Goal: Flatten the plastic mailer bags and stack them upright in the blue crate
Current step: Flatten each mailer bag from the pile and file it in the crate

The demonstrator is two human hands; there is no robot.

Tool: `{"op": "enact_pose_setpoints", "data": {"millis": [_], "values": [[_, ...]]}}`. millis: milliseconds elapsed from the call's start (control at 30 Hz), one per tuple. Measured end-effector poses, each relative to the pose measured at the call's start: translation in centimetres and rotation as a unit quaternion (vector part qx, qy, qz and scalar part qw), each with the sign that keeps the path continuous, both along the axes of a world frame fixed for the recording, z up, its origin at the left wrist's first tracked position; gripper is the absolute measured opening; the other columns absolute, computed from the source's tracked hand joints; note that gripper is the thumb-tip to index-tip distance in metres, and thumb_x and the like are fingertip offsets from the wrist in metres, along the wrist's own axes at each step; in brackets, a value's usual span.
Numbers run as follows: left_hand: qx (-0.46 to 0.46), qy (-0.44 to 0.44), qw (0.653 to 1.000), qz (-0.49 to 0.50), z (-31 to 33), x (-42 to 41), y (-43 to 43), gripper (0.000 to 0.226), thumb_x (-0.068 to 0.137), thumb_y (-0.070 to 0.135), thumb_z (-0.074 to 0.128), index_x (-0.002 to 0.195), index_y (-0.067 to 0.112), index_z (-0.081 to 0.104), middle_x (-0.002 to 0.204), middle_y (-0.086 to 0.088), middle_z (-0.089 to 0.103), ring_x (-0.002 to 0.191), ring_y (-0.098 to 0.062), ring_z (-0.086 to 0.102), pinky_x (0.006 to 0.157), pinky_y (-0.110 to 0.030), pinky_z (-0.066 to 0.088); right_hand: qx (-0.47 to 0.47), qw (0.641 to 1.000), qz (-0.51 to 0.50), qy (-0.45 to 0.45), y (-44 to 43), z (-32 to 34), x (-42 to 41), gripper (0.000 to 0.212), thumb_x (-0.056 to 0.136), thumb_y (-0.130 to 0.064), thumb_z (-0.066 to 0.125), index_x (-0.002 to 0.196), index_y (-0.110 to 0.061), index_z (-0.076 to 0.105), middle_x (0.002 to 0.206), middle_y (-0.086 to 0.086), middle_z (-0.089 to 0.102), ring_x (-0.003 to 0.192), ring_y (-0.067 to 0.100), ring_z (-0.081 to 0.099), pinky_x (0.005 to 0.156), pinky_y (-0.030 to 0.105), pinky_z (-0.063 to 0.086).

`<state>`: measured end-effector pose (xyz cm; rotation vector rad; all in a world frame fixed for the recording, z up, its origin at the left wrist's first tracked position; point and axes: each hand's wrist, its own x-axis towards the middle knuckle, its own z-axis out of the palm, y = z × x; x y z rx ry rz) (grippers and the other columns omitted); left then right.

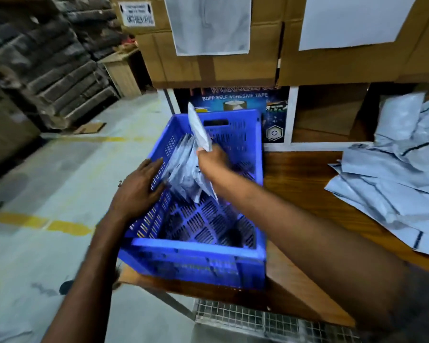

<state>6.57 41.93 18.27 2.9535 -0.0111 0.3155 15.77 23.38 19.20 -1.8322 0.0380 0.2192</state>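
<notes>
Blue crate: the blue crate [198, 246] sits at the bench's left edge, and its near-left corner reaches right to the bench's near-left corner.
Bench: the bench [300, 184] is brown wood, and bare board shows between the crate and the pile on the right.
Left hand: the left hand [136, 189] lies flat on the outside of the crate's left wall. Its fingers are straight and spread, with the tips over the rim, and it grips nothing.
Right hand: the right hand [212, 160] reaches over the crate from the right, its fingers closed in a pinch on one bag's lower part.
Held mailer bag: the held mailer bag [198, 127] is grey-white and flat. It stands on edge above the crate's far half and pokes up past the far rim.
Stacked mailer bags: the stacked mailer bags [183, 174] stand on edge inside the crate, leaning against its left wall toward the far-left corner and just beside the left fingertips.
Crate floor: the slotted blue bottom shows in the near half.
Loose mailer bags: the loose mailer bags [394, 174] are heaped at the bench's right edge, crumpled and overlapping, well apart from the crate.
Behind the bench: cardboard boxes [233, 68] are stacked along the far edge, and a tape carton [235, 100] stands just behind the crate.
Below: wire mesh [245, 315] shows under the near edge.
</notes>
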Motion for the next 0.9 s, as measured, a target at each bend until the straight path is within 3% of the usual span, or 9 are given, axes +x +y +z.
{"op": "enact_pose_setpoints", "data": {"millis": [67, 133, 267, 333, 433, 600, 767, 900], "values": [[0.033, 0.054, 0.998, -0.026, -0.5, 1.2, 1.3, 0.076, 0.096, 0.051, 0.04, 0.154, 0.002, 0.042, 0.156, -0.019, 0.046, 0.149, -0.036, 0.037, 0.116, -0.049, 0.04, 0.031, 0.995, -0.019, 0.09, 1.8, -2.1, 2.7, 0.051, 0.106, -0.022, 0.036, 0.152, 0.001, 0.034, 0.153, 0.02, 0.04, 0.14, 0.038, 0.04, 0.114, 0.042, 0.035], [0.052, 0.063, 0.996, -0.044, -1.1, 2.0, 2.0, 0.081, 0.095, 0.057, 0.032, 0.155, 0.002, 0.04, 0.158, -0.017, 0.044, 0.15, -0.035, 0.036, 0.118, -0.048, 0.037, 0.048, 0.988, -0.022, 0.148, 3.0, -4.3, 4.9, 0.055, 0.107, -0.021, 0.022, 0.158, -0.001, 0.017, 0.164, 0.022, 0.02, 0.15, 0.038, 0.022, 0.122, 0.047, 0.022], [0.042, 0.024, 0.999, -0.007, -1.9, 2.3, 1.9, 0.069, 0.102, 0.044, 0.037, 0.158, 0.004, 0.033, 0.162, -0.013, 0.038, 0.153, -0.031, 0.031, 0.121, -0.043, 0.027, -0.019, 0.967, -0.199, 0.16, 4.6, -6.5, 8.3, 0.056, 0.11, -0.03, 0.034, 0.16, -0.009, 0.02, 0.166, 0.017, 0.014, 0.152, 0.037, 0.013, 0.122, 0.047, 0.006], [0.057, 0.019, 0.998, 0.001, -2.6, 2.1, 1.8, 0.064, 0.107, 0.042, 0.037, 0.16, 0.008, 0.03, 0.164, -0.009, 0.035, 0.155, -0.026, 0.026, 0.123, -0.041, 0.021, -0.057, 0.975, -0.151, 0.151, 5.3, -7.0, 9.1, 0.065, 0.109, -0.041, 0.036, 0.162, -0.014, 0.011, 0.169, 0.014, 0.007, 0.153, 0.037, 0.011, 0.122, 0.047, 0.008], [0.052, 0.028, 0.998, 0.009, -2.9, 2.1, 1.8, 0.065, 0.105, 0.046, 0.032, 0.161, 0.013, 0.03, 0.165, -0.005, 0.035, 0.155, -0.022, 0.025, 0.124, -0.038, 0.016, -0.149, 0.981, 0.013, 0.126, 5.8, -8.9, 9.8, 0.07, 0.106, -0.059, 0.018, 0.163, -0.022, 0.004, 0.17, 0.007, 0.006, 0.154, 0.034, 0.014, 0.124, 0.051, 0.015], [0.075, 0.03, 0.997, -0.001, -3.1, 2.1, 1.9, 0.068, 0.1, 0.05, 0.026, 0.156, 0.015, 0.042, 0.163, -0.002, 0.038, 0.154, -0.022, 0.029, 0.124, -0.04, 0.018, -0.118, 0.989, -0.066, 0.058, 5.9, -10.6, 10.5, 0.061, 0.108, -0.052, 0.016, 0.161, -0.024, 0.026, 0.168, 0.002, 0.022, 0.154, 0.028, 0.018, 0.125, 0.046, 0.012], [0.083, 0.024, 0.996, -0.009, -3.2, 2.0, 1.9, 0.071, 0.099, 0.052, 0.021, 0.15, 0.013, 0.051, 0.158, -0.003, 0.047, 0.149, -0.024, 0.039, 0.12, -0.037, 0.017, -0.081, 0.994, -0.021, 0.063, 6.2, -11.3, 10.6, 0.063, 0.108, -0.054, 0.016, 0.163, -0.025, 0.011, 0.17, 0.001, 0.011, 0.156, 0.025, 0.01, 0.126, 0.042, 0.006], [0.082, 0.028, 0.996, -0.01, -3.1, 1.9, 2.0, 0.071, 0.099, 0.053, 0.02, 0.15, 0.015, 0.051, 0.158, -0.001, 0.047, 0.149, -0.022, 0.039, 0.121, -0.039, 0.019, -0.083, 0.994, -0.032, 0.071, 6.2, -11.2, 10.5, 0.064, 0.107, -0.056, 0.015, 0.163, -0.027, 0.009, 0.17, -0.001, 0.008, 0.156, 0.026, 0.008, 0.126, 0.047, 0.006]]}}
